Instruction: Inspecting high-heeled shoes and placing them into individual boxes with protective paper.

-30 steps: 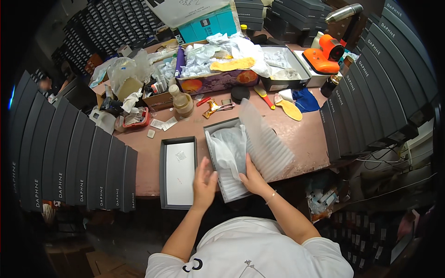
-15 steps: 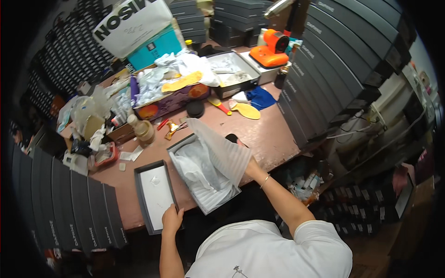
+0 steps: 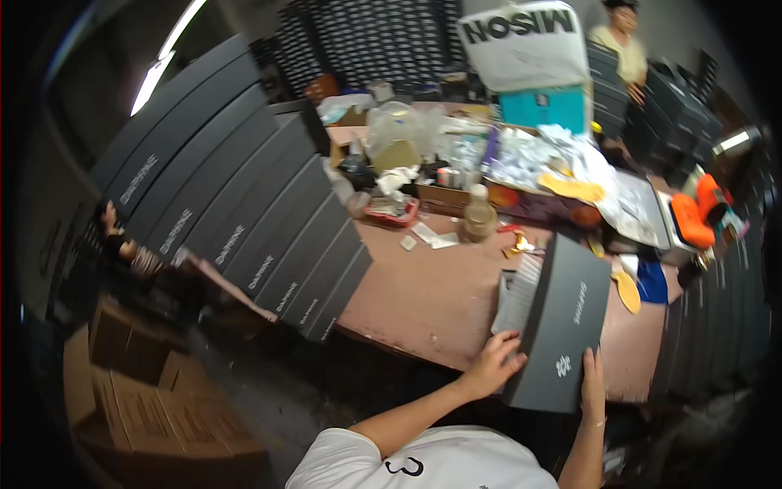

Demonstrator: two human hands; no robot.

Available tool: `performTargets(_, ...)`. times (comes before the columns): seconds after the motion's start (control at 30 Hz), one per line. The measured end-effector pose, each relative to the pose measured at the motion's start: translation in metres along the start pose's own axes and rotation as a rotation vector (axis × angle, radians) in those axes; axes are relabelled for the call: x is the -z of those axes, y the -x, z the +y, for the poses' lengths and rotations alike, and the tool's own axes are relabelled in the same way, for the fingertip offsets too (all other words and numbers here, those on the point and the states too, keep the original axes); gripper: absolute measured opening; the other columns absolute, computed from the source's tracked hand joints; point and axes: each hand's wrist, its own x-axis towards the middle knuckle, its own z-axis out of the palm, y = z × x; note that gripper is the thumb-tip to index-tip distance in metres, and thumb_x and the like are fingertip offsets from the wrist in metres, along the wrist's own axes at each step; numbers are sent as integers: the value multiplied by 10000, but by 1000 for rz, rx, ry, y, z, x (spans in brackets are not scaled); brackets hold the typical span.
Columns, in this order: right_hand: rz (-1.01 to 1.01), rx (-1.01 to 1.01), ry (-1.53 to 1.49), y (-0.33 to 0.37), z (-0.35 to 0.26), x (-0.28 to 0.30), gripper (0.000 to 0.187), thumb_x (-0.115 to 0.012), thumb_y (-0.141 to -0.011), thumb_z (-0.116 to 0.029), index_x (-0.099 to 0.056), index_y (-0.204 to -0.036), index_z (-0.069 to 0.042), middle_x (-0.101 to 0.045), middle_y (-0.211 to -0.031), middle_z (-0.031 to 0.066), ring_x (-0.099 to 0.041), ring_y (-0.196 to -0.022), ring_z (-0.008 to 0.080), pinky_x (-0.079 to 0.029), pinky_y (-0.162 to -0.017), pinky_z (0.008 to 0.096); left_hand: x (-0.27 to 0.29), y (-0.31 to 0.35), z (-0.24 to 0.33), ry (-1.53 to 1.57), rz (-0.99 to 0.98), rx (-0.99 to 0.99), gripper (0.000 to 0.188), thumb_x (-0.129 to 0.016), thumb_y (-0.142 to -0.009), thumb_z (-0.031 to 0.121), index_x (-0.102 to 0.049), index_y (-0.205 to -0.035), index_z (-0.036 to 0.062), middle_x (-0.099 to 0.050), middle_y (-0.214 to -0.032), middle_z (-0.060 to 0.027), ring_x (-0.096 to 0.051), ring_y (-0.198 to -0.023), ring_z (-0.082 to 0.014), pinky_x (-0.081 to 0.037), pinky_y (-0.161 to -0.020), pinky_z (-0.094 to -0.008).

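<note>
Item under inspection: a dark grey lid (image 3: 568,314), found above the front of the desk (image 3: 428,297), slanted over an open box (image 3: 511,300) and covering most of it. Whether the lid was seated on the box could not be determined. A ribbed white foam sheet (image 3: 528,275) showed at the lid's left edge.

Grip: the left hand (image 3: 494,365) was curled against the lid's left side and the right hand (image 3: 594,381) was pressed along its right side, the lid held between them near its near end.

Handling assessment: judged light, stiff cardboard, matte and unlikely to slip, though corners and thin walls would probably dent under a hard squeeze. The foam sheet appeared soft and liable to snag. Recommended hold: both long walls, nearer mid-length, for better balance.
</note>
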Motion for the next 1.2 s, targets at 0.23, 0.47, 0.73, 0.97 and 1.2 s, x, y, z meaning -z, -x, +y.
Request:
performTargets(0.23, -51, 52, 703, -27, 8, -49, 450, -547, -923, -343, -570, -1199, 12, -620, -1112, 266, -597, -1053, 391, -455, -896, 415, -21, 19, -79, 2, 285, 266, 554, -622, -897, 254, -429, -1284, -92, -533, -1238, -261, -527, -1162, -342, -419, -978, -411)
performTargets(0.47, -127, -25, 541, -44, 44, -39, 501, -567, -917, -406, -620, -1094, 60, -676, -962, 174, -636, -859, 214, -496, -730, 351, 21, -8, -78, 760, -95, 904, 592, -690, -852, 280, -442, -1301, -14, -605, -1147, -126, -605, -1032, -229, -495, -877, -369)
performTargets(0.73, 103, -159, -286, 10, -51, 138, 575, -583, -920, -300, -409, -1397, -30, -612, -1155, 104, -635, -940, 179, -519, -796, 288, -111, -82, 48, 775, -515, 514, 871, -655, -888, 314, -86, -1512, 103, -266, -1511, -145, -379, -1310, -235, -362, -1027, -387)
performTargets(0.97, 813, 213, 368, 78, -88, 212, 209, -607, -899, -184, -626, -851, 18, -620, -686, 32, -612, -626, 104, -482, -612, 243, -274, -117, 35, 527, -916, 707, 1076, -707, -817, 463, 30, -1506, 90, -177, -1532, -188, -239, -1399, -302, -329, -1031, -510)
performTargets(1.2, 1103, 1216, 1378, 126, -333, 230, 548, -516, -901, -84, -305, -1384, 68, -374, -1423, 204, -366, -1324, 292, -259, -1113, 405, -314, -115, 6, 586, -672, 616, 696, -714, -832, 251, -324, -1383, 83, -487, -1280, -115, -501, -1103, -205, -438, -871, -334)
